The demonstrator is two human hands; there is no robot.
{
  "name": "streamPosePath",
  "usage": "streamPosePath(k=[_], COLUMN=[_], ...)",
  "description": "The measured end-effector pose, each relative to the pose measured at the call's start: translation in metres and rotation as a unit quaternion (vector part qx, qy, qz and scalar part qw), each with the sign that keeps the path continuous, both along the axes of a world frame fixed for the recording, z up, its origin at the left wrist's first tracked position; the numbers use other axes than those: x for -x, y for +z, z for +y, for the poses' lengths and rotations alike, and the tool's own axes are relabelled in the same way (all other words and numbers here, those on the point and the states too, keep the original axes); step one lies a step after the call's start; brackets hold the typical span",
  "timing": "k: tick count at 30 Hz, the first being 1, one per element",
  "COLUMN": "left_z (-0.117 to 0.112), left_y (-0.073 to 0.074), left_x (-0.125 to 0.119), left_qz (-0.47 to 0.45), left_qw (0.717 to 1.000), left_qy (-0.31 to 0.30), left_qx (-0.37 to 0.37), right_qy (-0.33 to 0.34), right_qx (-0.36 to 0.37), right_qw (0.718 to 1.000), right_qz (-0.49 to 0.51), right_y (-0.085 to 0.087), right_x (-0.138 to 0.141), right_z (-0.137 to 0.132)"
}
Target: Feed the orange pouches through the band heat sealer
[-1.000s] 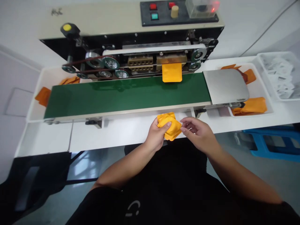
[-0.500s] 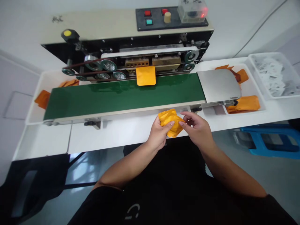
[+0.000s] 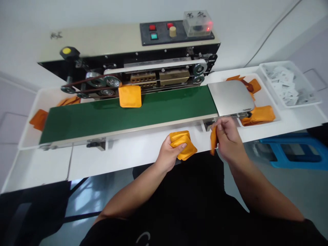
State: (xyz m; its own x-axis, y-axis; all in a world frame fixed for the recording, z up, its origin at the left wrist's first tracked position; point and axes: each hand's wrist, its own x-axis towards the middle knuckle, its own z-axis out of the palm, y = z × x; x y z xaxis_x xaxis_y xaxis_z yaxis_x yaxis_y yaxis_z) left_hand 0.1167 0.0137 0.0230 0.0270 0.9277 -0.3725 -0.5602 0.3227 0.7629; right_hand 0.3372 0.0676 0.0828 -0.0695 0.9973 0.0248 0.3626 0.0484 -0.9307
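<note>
Here we go: my left hand (image 3: 167,153) is closed around a small stack of orange pouches (image 3: 185,145), thumb pressed across the top, the other fingers hidden underneath. The stack sits just over the white bench (image 3: 133,162), though I can't tell whether it's touching. My right hand (image 3: 229,138) is well apart from it, pinching a single orange pouch (image 3: 213,140) tight between thumb and fingers, the pouch standing edge-on and nearly upright. That hand is right by the steel infeed plate (image 3: 230,98) at the end of the green conveyor belt (image 3: 166,109).

Out on the belt, a loose orange pouch (image 3: 130,96) lies flat, its top edge tucked against the moving bands of the band sealer (image 3: 159,70). Above those bands is the control panel (image 3: 176,32) with its red and green buttons and a cream knob.

To my right, a white tray (image 3: 275,118) holds more orange pouches, with a white plastic tub (image 3: 262,66) of small white packets just beyond it. Down at the left end of the belt, another white tray (image 3: 23,138) has orange pouches in it too, and one is hanging over its edge.
</note>
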Motion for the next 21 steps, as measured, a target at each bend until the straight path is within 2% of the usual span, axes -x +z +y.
streamPosePath(k=[2,3,5,8,10,12,15,17,19,21], left_z=[-0.002,-0.003,-0.005,-0.008,-0.009,-0.010,-0.011,-0.011,-0.010,-0.009], left_y=[-0.004,-0.006,-0.010,-0.018,-0.022,-0.024,-0.025,-0.024,-0.023,-0.021], left_x=[0.006,0.009,0.016,0.024,0.027,0.029,0.029,0.029,0.029,0.029], left_qz=[0.005,0.007,0.013,0.026,0.032,0.037,0.046,0.052,0.054,0.051], left_qw=[1.000,1.000,0.999,0.998,0.997,0.996,0.996,0.996,0.995,0.995], left_qy=[0.012,0.018,0.031,0.045,0.053,0.061,0.065,0.065,0.067,0.073], left_qx=[0.013,0.020,0.034,0.048,0.048,0.047,0.045,0.044,0.042,0.042], right_qy=[0.142,0.229,0.383,0.524,0.576,0.571,0.452,0.380,0.368,0.391], right_qx=[0.022,0.035,0.066,0.112,0.158,0.242,0.411,0.488,0.532,0.540], right_qw=[0.985,0.963,0.900,0.824,0.795,0.784,0.779,0.758,0.722,0.692], right_qz=[-0.093,-0.138,-0.200,-0.183,-0.110,-0.014,0.140,0.207,0.247,0.276], right_y=[0.013,0.021,0.034,0.043,0.035,0.015,-0.025,-0.047,-0.057,-0.055], right_x=[-0.005,-0.006,-0.004,0.000,0.003,0.006,0.019,0.034,0.050,0.060], right_z=[-0.009,-0.015,-0.027,-0.043,-0.051,-0.059,-0.079,-0.096,-0.110,-0.115])
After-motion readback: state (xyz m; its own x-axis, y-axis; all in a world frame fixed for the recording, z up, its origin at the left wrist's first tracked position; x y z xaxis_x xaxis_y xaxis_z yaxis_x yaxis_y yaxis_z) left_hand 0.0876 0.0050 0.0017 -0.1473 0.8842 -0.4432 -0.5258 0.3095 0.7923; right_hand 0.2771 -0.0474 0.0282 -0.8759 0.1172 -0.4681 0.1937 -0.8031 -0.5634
